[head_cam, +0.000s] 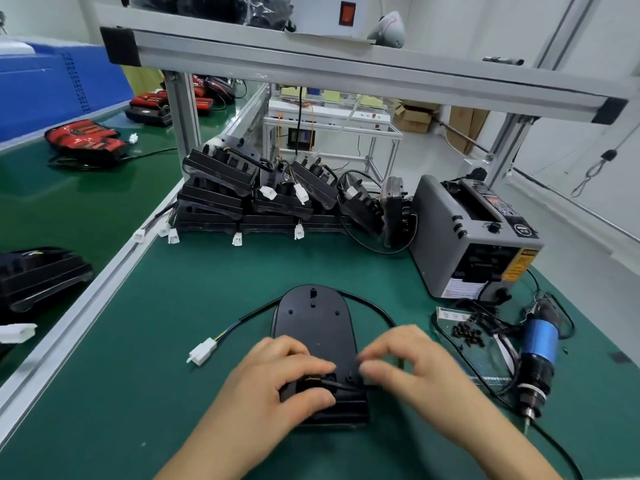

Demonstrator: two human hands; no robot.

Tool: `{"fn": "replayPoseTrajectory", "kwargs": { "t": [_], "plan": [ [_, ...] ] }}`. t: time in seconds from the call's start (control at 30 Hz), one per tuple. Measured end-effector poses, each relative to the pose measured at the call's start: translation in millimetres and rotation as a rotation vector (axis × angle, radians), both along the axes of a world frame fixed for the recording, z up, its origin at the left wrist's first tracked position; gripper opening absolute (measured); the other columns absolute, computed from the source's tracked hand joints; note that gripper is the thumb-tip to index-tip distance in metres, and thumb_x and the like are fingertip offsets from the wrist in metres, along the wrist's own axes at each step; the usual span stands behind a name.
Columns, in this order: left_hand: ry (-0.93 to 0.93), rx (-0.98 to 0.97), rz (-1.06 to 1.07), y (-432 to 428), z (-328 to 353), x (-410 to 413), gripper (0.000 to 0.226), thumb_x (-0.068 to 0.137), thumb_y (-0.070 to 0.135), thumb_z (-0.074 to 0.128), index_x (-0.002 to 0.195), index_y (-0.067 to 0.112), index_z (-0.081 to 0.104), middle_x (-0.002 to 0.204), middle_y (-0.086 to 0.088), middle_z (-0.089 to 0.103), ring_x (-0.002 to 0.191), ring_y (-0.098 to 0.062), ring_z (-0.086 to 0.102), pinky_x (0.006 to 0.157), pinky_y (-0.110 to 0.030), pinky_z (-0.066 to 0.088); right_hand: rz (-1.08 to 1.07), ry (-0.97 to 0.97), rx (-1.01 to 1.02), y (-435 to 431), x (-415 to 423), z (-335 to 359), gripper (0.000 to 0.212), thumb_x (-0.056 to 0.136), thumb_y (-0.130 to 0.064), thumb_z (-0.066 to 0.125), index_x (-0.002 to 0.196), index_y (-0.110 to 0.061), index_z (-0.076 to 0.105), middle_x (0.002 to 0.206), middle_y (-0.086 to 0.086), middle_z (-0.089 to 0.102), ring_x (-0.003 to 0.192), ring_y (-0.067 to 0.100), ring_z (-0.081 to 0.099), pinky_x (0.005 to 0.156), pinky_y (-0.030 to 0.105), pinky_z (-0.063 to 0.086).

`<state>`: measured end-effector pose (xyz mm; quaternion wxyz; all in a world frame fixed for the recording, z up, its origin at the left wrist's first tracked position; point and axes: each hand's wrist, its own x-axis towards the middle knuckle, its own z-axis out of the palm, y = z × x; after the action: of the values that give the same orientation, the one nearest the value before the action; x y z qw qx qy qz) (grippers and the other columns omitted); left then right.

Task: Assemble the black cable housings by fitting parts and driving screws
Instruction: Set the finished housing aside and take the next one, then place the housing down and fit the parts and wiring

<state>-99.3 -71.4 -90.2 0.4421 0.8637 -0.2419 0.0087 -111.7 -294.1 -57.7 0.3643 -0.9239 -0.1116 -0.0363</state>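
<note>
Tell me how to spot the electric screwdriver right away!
Start at the big grey box machine on the right side of the green table. Just in front of it, beside a little pile of black screws, the electric screwdriver lies with its tip toward the person. It is the only thing there with a shiny blue band around its black body.

A green-topped workbench (180, 306) edged in aluminium rail fills the foreground, and a second green bench (104, 202) runs alongside it on the left. An aluminium-framed shelf (346, 72) on grey posts spans overhead. Behind it stands a white metal-framed rack (332, 128), with cardboard boxes (414, 117) on the pale floor (433, 157) nearby. The walls (609, 57) are white, and the light is bright and even.
</note>
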Motion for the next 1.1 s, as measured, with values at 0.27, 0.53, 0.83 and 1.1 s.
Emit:
{"fn": "replayPoseTrajectory", "kwargs": {
  "t": [0.27,0.53,0.83,1.1],
  "plan": [
    [-0.094,-0.019,0.028,-4.8,0.1,0.8,0.018,0.070,0.055,0.062,0.088,0.052,0.064,0.097,0.023,0.056,0.089,0.003,0.055,0.075,-0.010,0.039,0.059,-0.121,-0.170,22.0,-14.2,-13.2,0.016,0.085,-0.041,0.063,0.094,-0.030,0.069,0.084,-0.024,0.053,0.097,-0.003,0.036,0.094,0.020,0.031],
    [-0.099,-0.038,0.025,-5.6,5.3,4.0,0.014,0.069,0.051,0.056,0.074,0.040,0.063,0.087,0.017,0.061,0.077,-0.004,0.061,0.070,-0.024,0.045,0.063,-0.147,-0.103,27.8,-9.4,-11.7,0.018,0.086,-0.040,0.058,0.092,-0.028,0.069,0.091,-0.014,0.062,0.099,0.002,0.041,0.093,0.021,0.032],
    [-0.071,-0.058,0.062,-7.5,5.5,0.4,0.017,0.067,0.053,0.055,0.073,0.041,0.065,0.089,0.018,0.063,0.078,-0.005,0.061,0.069,-0.022,0.045,-0.475,0.023,-0.425,-84.6,34.6,6.9,0.016,0.090,-0.019,0.054,0.094,-0.026,0.068,0.096,-0.010,0.062,0.089,0.011,0.057,0.080,0.029,0.047],
    [-0.069,-0.036,0.060,-7.5,6.6,0.2,0.016,0.069,0.053,0.054,0.074,0.042,0.063,0.088,0.020,0.062,0.075,-0.005,0.060,0.068,-0.023,0.045,-0.529,0.213,-0.781,-141.3,68.4,-15.2,0.019,0.090,-0.028,0.057,0.105,-0.026,0.068,0.105,-0.001,0.067,0.098,0.019,0.060,0.075,0.028,0.047]
  ]
}}
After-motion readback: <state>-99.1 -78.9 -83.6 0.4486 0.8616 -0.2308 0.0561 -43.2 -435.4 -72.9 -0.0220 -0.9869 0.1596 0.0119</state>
